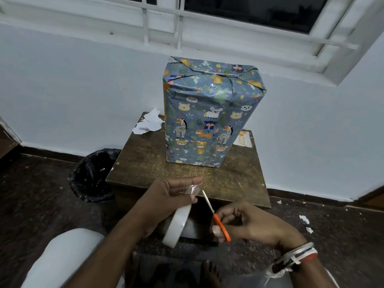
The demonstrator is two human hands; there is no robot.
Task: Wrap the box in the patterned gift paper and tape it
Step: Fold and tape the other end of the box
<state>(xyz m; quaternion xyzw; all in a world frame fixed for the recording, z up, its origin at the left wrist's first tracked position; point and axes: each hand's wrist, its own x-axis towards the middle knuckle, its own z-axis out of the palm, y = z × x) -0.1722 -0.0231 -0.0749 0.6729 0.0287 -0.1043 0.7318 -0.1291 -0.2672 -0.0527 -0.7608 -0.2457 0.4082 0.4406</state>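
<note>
One box [207,113] wrapped in patterned gift paper is standing at the centre of the frame, on one wooden table [145,163]. Two hands are showing in the lower half. The left hand [166,196] is pinching the strip pulled from the one roll of tape [178,223], and the right hand [245,223] is gripping the one pair of scissors [216,215]. One bin [93,175] lined in black is sitting at the left, beside the table. One heap of crumpled white paper [148,121] is lying on the table left of the box, and one printed card [244,139] is peeking out to the box's right. Two larger white scraps [304,219] are lying on the floor at the right, among flecks too small to count. One window [249,9] is spanning the top.
</note>
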